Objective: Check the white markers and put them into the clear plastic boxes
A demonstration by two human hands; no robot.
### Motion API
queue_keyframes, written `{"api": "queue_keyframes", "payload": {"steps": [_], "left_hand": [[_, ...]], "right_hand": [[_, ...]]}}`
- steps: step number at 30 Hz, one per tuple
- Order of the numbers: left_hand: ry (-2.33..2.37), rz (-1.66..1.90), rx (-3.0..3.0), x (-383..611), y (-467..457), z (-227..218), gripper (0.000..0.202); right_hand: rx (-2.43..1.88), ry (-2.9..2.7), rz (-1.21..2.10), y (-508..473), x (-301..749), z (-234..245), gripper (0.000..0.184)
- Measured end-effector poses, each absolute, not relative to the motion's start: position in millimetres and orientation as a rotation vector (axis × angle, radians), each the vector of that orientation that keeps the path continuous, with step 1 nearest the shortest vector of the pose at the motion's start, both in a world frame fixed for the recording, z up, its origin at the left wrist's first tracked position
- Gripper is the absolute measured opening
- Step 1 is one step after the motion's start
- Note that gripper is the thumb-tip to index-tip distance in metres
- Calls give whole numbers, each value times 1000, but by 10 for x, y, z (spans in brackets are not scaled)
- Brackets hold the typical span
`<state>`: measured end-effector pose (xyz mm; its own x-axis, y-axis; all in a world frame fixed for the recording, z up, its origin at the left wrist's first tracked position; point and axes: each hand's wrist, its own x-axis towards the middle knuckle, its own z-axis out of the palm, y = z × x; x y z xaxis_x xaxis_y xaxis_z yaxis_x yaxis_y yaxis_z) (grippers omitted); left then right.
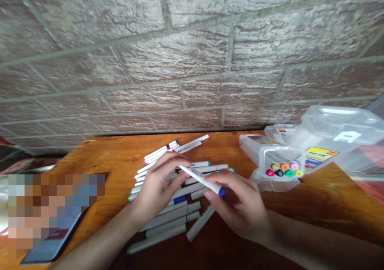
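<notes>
Head view: two bare hands work above a wooden table (102, 154), near a brick wall (192, 62).
Left hand: the left hand (159, 180) comes from the lower left; its thumb and fingers (172, 157) pinch the upper end of a white marker (196, 175).
Right hand: the right hand (243, 210) grips the same marker closer to its blue end, with the thumb below and the index finger above.
Held marker: it is between the two hands, above the loose markers, tilted so that the blue end points to the lower right.
Loose markers: many white markers (172, 218) lie side by side and partly crossed under the hands; a red-ended marker (200, 225) lies slanting, near the right hand.
Far group: several thin white markers (159, 151) lie on the table toward the wall, beyond the left hand.
Small box: on the right, a clear box (261, 158) lies on its side, and coloured round marker ends (283, 169) show at its opening.
Large case: a clear case (345, 120) with a yellow label (321, 154) stands behind it, further right.
Phone: a dark phone (54, 242) lies at the lower left, partly covered by a pixelated patch.
</notes>
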<state>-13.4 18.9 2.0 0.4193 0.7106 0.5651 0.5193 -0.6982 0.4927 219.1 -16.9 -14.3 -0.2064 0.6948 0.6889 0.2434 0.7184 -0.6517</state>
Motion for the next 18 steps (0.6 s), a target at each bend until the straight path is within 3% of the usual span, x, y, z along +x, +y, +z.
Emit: {"api": "queue_keyframes", "payload": {"steps": [18], "left_hand": [[1028,1396,2451,-119,80,81,29]], "right_hand": [[-635,-2081,139,-344,2417,408,29]]}}
